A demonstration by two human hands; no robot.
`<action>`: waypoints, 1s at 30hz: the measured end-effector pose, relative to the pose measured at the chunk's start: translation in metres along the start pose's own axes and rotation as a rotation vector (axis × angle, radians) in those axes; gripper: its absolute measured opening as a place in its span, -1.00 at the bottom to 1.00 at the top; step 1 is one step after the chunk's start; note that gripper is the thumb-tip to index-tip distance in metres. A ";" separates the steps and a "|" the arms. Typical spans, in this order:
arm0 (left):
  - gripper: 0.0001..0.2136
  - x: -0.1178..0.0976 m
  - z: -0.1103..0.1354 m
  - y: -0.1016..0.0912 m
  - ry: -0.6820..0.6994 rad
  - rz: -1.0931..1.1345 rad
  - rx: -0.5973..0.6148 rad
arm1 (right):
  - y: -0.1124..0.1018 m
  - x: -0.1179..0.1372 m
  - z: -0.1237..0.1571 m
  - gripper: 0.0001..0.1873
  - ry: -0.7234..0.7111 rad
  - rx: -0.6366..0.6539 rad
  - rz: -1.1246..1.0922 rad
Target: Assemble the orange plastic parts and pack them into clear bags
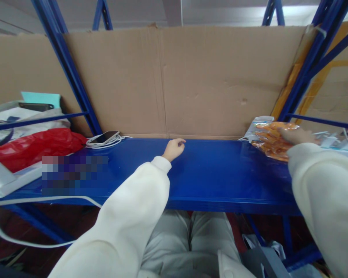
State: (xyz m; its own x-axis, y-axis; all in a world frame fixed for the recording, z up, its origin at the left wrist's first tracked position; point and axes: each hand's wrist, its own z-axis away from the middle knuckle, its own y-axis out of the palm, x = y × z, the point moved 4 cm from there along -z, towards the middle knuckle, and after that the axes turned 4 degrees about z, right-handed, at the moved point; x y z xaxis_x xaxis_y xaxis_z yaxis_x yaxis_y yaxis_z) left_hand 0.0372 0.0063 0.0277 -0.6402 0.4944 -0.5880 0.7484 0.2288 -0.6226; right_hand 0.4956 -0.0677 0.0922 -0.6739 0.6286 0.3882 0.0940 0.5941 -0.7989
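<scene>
My left hand (174, 150) is over the back middle of the blue shelf (217, 170), its fingers curled in, and nothing shows in them. At the right end of the shelf, my right hand (297, 136) grips a clear plastic bag (271, 141) of shiny orange contents, whose kind I cannot make out. The fingertips of that hand are partly hidden against the bag. Just right of it lie some white items (332, 141), partly covered by my sleeve.
A phone (104, 137) rests on a coiled white cable at the back left. Beside it are a red plastic bag (37, 146) and a white box (0, 177). Cardboard (203, 81) walls the back; blue posts (72, 77) stand at both sides. A white cable (31, 243) loops at the left front.
</scene>
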 end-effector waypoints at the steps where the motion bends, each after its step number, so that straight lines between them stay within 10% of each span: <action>1: -0.74 0.000 0.000 0.000 -0.001 -0.005 0.004 | 0.004 -0.005 0.001 -0.12 0.110 0.064 -0.021; 11: -0.71 -0.002 0.002 0.000 -0.011 -0.033 0.027 | -0.019 0.048 0.033 -0.29 -0.208 -0.247 -0.277; 18: -0.60 0.006 0.000 -0.008 -0.115 -0.199 0.036 | 0.001 0.120 0.067 -0.50 -0.428 -0.024 -0.542; 24: -0.51 0.041 0.009 -0.060 -0.379 -0.513 0.025 | 0.071 0.140 0.123 -0.61 -0.920 0.348 -0.413; 30: -0.36 0.083 0.038 -0.126 -0.647 -0.608 -0.233 | 0.095 0.133 0.128 -0.60 -0.989 0.433 -0.294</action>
State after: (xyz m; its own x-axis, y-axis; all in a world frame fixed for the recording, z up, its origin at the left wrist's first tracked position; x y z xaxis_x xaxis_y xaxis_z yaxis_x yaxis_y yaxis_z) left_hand -0.1162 -0.0136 0.0377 -0.8549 -0.3164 -0.4111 0.2216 0.4937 -0.8409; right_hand 0.3208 0.0087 0.0089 -0.9322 -0.2979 0.2058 -0.2978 0.3075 -0.9038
